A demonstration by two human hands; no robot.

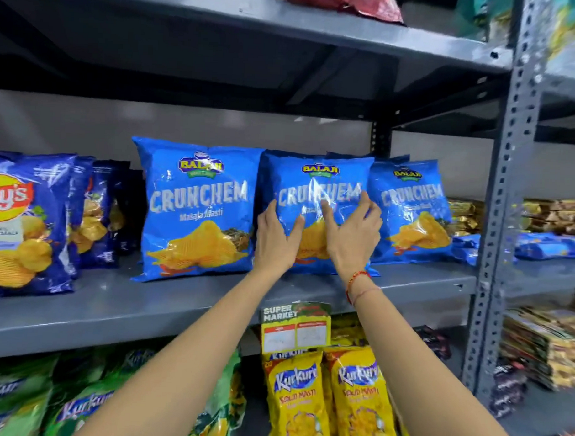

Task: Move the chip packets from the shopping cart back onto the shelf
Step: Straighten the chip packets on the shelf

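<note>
The blue packet [316, 192] under my palms is glossy plastic film, crinkled and catching white glare. The grey shelf [120, 306] is painted metal, smooth and matt, its upright [499, 192] punched with holes. The price tag [296, 327] looks like printed paper. Red thread [355, 279] circles my right wrist.

Left grip [276, 237] and right grip [352, 234] flat against the middle Crunchem packet [318, 186] upright on the grey shelf [113, 303], fingers spread, second Crunchem packet [196, 211] left of the grips, third [410, 209] to their right, yellow Kurkure packets [328, 398] below
</note>
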